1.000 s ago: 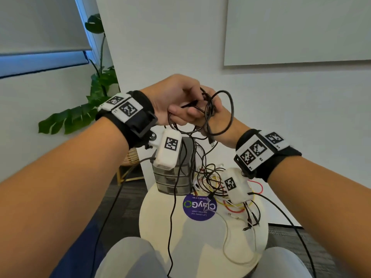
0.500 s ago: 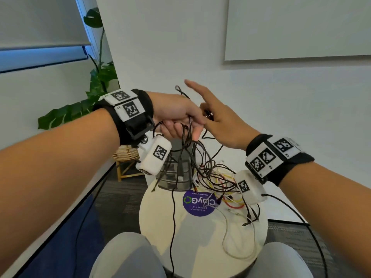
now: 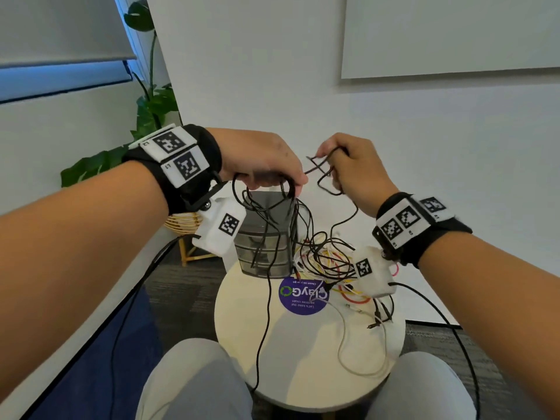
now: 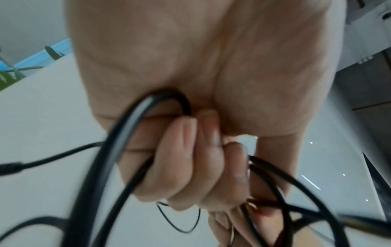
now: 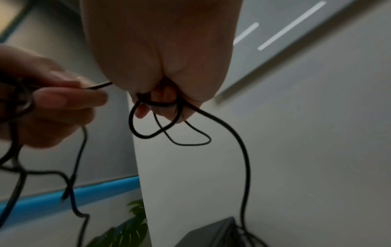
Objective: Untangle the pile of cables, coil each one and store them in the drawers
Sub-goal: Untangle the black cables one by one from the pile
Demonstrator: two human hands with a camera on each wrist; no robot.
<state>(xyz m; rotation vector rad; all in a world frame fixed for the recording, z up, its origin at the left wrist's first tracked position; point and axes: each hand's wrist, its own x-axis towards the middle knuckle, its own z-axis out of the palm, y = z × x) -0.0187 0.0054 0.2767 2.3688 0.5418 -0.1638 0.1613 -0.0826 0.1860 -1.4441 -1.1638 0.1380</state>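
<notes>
Both hands are raised above a small round white table point(image 3: 303, 374). My left hand point(image 3: 266, 165) grips a bunch of black cable loops point(image 3: 266, 204) that hang down over the grey drawer unit point(image 3: 263, 237); its fingers point(image 4: 190, 158) curl round the black cable point(image 4: 118, 142). My right hand point(image 3: 348, 168) pinches small loops of a thin black cable point(image 3: 325, 177), seen in the right wrist view as black cable loops point(image 5: 169, 133) under the right hand point(image 5: 160, 100). A strand runs between the hands. A tangle of black, yellow, red and white cables point(image 3: 330, 262) lies on the table.
A purple round sticker point(image 3: 303, 295) lies on the table in front of the drawers. A white cable point(image 3: 357, 353) trails toward the near edge, and one black cable point(image 3: 263, 328) hangs off it. A leafy plant point(image 3: 151, 110) and wicker stand point(image 3: 185, 225) are at left. My knees flank the table.
The right hand, with a finger outstretched half a second ago, now pinches small loops of black cable. The hands have moved slightly apart, and the left hand still grips its bunch.
</notes>
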